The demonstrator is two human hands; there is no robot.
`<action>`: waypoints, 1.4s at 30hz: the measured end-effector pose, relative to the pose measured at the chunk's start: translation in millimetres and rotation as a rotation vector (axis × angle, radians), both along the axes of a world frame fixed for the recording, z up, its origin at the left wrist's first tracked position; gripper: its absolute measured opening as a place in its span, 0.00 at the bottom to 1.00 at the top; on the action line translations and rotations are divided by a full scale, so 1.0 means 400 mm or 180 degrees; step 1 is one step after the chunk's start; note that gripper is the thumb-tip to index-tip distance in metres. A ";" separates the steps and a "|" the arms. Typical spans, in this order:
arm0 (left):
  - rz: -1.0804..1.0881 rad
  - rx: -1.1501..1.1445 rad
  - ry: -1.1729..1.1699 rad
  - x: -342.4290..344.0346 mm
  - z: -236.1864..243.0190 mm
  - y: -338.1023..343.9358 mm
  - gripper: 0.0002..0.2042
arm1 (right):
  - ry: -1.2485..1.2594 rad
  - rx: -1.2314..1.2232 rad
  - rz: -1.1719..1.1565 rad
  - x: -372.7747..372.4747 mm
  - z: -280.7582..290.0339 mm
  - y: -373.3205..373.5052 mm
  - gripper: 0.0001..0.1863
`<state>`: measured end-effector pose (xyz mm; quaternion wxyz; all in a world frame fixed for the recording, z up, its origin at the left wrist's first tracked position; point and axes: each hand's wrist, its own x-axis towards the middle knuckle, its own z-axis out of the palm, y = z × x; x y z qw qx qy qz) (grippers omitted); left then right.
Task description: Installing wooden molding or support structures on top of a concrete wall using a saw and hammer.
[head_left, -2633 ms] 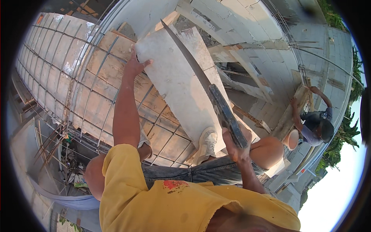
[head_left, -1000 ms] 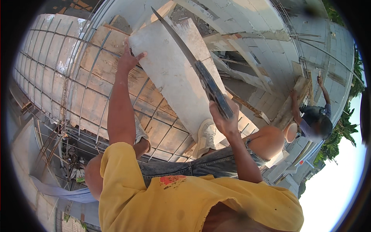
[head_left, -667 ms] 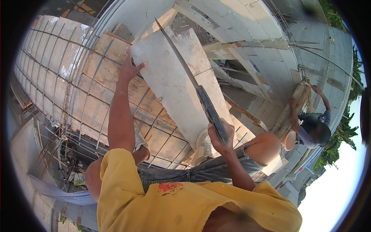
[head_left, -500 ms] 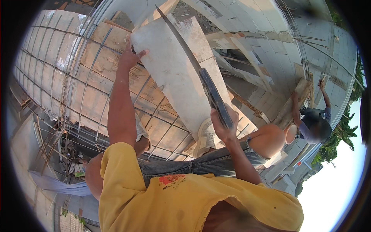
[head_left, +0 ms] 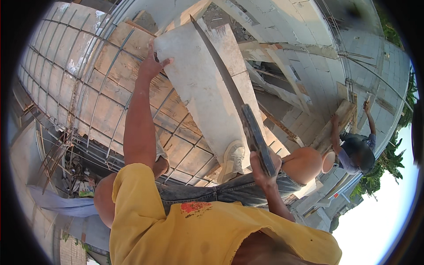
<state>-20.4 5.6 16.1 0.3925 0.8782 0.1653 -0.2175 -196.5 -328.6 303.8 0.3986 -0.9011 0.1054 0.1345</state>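
A pale, flat board (head_left: 194, 88) lies slantwise over the rebar grid, its narrower end close to my body. My left hand (head_left: 151, 67) grips its far left corner, thumb on the top face and fingers along the edge. In my right hand (head_left: 261, 173) is the dark handle of a hand saw (head_left: 255, 132). Its long blade runs up and away over the board, with the tip by the far edge. Whether the teeth touch the board I cannot tell. My shoe (head_left: 234, 157) rests at the board's near end.
A rebar grid (head_left: 99, 90) spreads over wooden panels (head_left: 117, 66) at left and beneath me. Block walls (head_left: 293, 22) rise beyond, with openings between them. At right a co-worker (head_left: 355, 148) handles a wooden plank (head_left: 335, 123). Rubble and loose rods sit lower left.
The saw and my right hand have drawn back toward my body and slightly right. My left hand keeps its place at the board's corner, and the whole view has shifted slightly.
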 end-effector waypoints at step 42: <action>-0.0194 0.0058 -0.0365 -0.026 -0.082 0.047 0.57 | 0.0023 0.0445 -0.0157 0.123 -0.243 0.077 0.07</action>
